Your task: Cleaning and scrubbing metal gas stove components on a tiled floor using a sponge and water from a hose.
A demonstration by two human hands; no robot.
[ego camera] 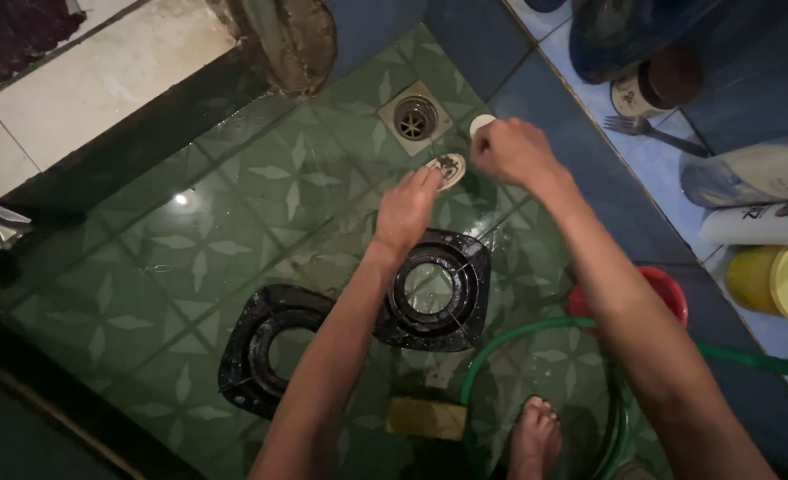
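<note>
Wet green patterned floor tiles (234, 178), person crouching, bare foot (534, 436) at bottom. Work in hand looks like washing stove parts. Two black round stove burner rings lie flat on the floor: one (434, 289) just below the left hand, one (265, 347) further left; both look wet, can't tell if scrubbed clean. Yellow rectangular sponge (427, 418) lies unused near the foot. So the small part is being handled now, the rings are set down, the sponge is not in hand.

Left hand (407, 209): arm stretched forward, fingers curled down, fingertips touching a small round pale metal burner cap (450, 167) lying on the tile beside the square steel floor drain (414, 116); grip loosely pinching its edge, not lifted.

Right hand (511, 151): arm extended from the right, fist closed around a small white round disc (481, 123), held just above the floor near the drain.

Green rubber hose (545, 333) loops by a red plastic bowl (661, 289). Steel fork (647, 131) on the blue ledge.
</note>
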